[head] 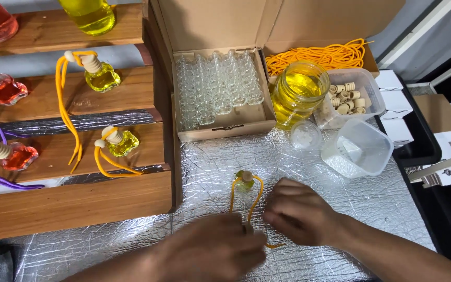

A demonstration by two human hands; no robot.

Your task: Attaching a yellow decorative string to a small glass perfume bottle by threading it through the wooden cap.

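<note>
A small glass bottle [244, 182] of yellow liquid with a wooden cap lies on the silver foil mat [314, 177]. An orange cord [257, 198] loops from its neck down toward me. My left hand [212, 250] and my right hand [299, 213] meet at the cord's near end, fingers closed and pinching it. The cord's ends are hidden between the fingers. A short orange tail shows below my right hand.
A cardboard box [220, 91] of empty glass bottles stands behind. A jar of yellow liquid [297, 91], tubs of wooden caps [349, 96] and white beads [356, 151], and orange cords [319, 55] are at right. Wooden steps [69, 151] at left hold filled yellow and red bottles.
</note>
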